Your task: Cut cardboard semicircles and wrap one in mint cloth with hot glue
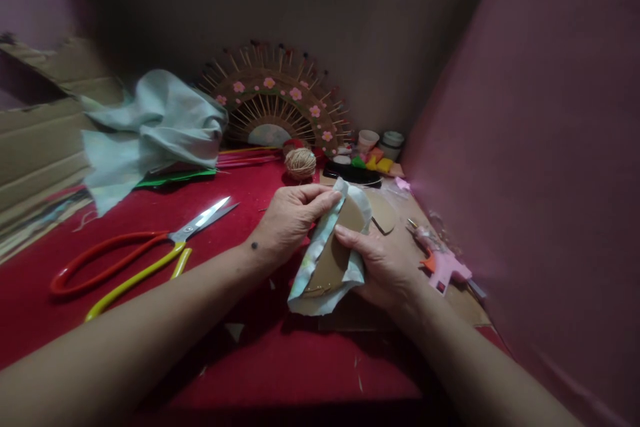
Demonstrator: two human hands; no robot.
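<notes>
A cardboard piece (333, 247) with pale blue fabric (314, 260) folded over its edges is held between my two hands, tilted above the table. My left hand (295, 217) pinches the fabric at the upper left edge, thumb and fingers together. Along the right side, my right hand (377, 263) grips the piece, its thumb on the bare cardboard and its fingers hidden behind. A shiny line, perhaps glue, shows on the lower cardboard. Fabric at the bottom end sticks out loose past the cardboard.
Scissors (175, 240) with red and yellow handles lie left. A pink glue gun (443, 260) rests right on a cardboard sheet (465, 300). Behind are a twine ball (300, 163), crumpled fabric (160, 120), a stick fan decoration (275, 90) and small tubs (393, 141). A wall (550, 147) bounds the right.
</notes>
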